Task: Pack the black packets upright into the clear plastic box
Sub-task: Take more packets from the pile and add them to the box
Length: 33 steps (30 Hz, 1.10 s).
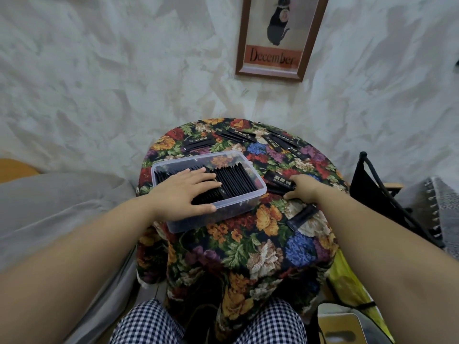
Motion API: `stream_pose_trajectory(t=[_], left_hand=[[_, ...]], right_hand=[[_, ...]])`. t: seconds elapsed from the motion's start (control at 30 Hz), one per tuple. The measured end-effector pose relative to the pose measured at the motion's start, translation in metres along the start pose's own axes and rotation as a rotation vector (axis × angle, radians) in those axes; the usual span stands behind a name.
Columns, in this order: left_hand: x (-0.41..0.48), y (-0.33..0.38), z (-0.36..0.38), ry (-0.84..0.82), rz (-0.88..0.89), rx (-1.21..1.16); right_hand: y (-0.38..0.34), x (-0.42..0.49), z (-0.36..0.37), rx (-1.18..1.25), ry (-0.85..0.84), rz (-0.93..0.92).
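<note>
Two findings on floral tablecloth (248, 244). Found left hand (185, 192) laid flat, fingers straight and slightly spread, resting on top edges of upright black packets (238, 178) inside clear plastic box (188, 223), thumb along near rim. Found right hand (304, 188) just right of box, fingers curled, pinching one loose packet (278, 180) lying on cloth. Noted further loose packets (238, 135) at far edge.
</note>
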<state>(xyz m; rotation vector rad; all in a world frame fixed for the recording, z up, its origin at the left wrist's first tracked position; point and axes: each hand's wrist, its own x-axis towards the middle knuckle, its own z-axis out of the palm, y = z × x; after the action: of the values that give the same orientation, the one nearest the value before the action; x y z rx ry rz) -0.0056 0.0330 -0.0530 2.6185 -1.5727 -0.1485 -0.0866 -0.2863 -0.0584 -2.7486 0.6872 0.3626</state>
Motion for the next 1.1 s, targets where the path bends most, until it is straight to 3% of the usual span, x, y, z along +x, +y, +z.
stream_pose_trajectory(t=[0.17,0.43,0.73,0.8,0.93,1.1], left_hand=[[-0.001,0.002,-0.001,-0.015,-0.007,0.0],[-0.001,0.001,-0.001,-0.008,-0.002,-0.01],[0.0,0.0,0.0,-0.007,-0.006,-0.015],[0.0,-0.001,0.001,-0.006,-0.006,-0.018],[0.0,-0.001,0.001,-0.003,-0.004,-0.025],[0.0,0.0,0.001,-0.006,-0.002,-0.02]], right_hand=[[0.014,-0.009,-0.018,0.03,0.074,-0.062],[0.043,-0.029,-0.007,-0.106,-0.164,-0.072],[0.042,-0.034,-0.005,-0.178,-0.171,-0.106],[0.044,-0.039,-0.007,-0.033,-0.147,-0.069],[0.031,-0.052,-0.019,0.753,-0.186,-0.07],[-0.035,-0.063,-0.038,0.642,-0.002,-0.228]])
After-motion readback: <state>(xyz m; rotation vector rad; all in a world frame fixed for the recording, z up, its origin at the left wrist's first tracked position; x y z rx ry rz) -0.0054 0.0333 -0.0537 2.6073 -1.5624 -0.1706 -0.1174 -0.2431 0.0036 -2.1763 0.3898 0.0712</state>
